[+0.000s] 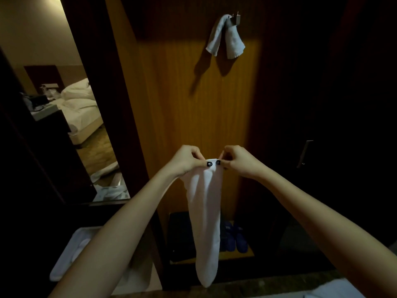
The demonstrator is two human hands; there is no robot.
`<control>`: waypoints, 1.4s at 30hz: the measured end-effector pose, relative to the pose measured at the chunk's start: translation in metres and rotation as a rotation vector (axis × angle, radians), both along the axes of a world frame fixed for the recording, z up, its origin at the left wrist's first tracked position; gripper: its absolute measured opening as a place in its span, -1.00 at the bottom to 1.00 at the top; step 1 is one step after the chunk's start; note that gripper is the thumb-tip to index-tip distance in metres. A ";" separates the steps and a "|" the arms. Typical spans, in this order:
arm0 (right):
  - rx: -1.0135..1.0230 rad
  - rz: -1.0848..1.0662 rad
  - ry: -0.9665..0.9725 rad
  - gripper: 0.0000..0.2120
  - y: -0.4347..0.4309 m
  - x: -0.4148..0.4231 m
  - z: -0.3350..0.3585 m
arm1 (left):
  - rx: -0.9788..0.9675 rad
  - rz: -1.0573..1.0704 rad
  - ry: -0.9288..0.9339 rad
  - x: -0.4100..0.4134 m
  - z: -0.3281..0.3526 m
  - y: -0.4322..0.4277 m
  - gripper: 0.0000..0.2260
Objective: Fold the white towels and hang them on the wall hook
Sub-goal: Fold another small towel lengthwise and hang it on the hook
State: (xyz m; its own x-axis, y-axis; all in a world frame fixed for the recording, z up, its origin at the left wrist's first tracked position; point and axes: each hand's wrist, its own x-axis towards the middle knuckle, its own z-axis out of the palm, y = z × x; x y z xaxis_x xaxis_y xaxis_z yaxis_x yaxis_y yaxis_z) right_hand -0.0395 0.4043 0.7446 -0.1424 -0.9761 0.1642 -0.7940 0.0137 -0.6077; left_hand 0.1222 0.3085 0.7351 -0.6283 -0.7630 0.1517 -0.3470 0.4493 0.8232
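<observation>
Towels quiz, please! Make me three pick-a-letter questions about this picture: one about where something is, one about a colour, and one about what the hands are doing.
1. Where is the hung towel?
A. on a chair
B. on the floor
C. on the wall hook

2. What colour are the slippers down below?
A. blue
B. red
C. yellow

3. How is the long white towel held?
A. it lies flat on a table
B. the left hand and right hand pinch its top edge
C. one hand squeezes its bottom end

Answers:
1 C: it drapes over the hook on the wooden panel.
2 A: the pair looks dark blue.
3 B: both hands pinch the top, and the rest hangs straight down.
</observation>
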 end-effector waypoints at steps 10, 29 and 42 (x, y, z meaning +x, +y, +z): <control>-0.258 0.009 -0.004 -0.93 0.002 -0.001 0.004 | -0.025 -0.238 -0.114 0.016 -0.009 -0.003 -0.80; -0.252 -0.262 0.029 -0.94 0.024 -0.054 0.001 | -0.205 -0.103 -0.246 0.028 -0.003 -0.028 -0.81; -0.225 -0.307 0.068 -0.64 0.026 -0.057 -0.001 | -0.085 -0.088 0.089 0.016 0.028 -0.012 -0.76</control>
State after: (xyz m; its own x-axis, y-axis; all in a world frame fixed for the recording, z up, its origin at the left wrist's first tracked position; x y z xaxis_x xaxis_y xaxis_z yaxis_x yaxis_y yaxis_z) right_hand -0.0965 0.4307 0.7438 -0.4038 -0.8284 0.3883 -0.8123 0.1295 -0.5686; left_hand 0.1385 0.2968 0.7634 -0.6738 -0.6872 0.2716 -0.2303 0.5446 0.8065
